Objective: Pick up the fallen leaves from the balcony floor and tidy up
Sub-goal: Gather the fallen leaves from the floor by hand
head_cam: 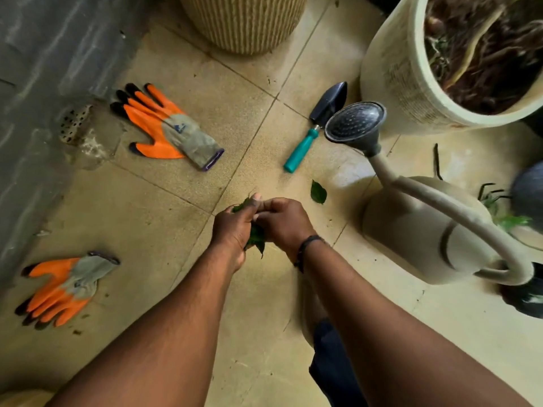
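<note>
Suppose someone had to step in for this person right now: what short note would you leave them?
Left hand: closed on a bunch of green leaves.
Right hand: pressed against the same bunch, helping hold it.
Done: some leaves gathered.
Left: one loose leaf on the floor tiles, beside the watering can. Gloves, the trowel and small debris also lie about.

free: tiles left of trowel [318, 124] | blocked right: watering can [417, 218]
</note>
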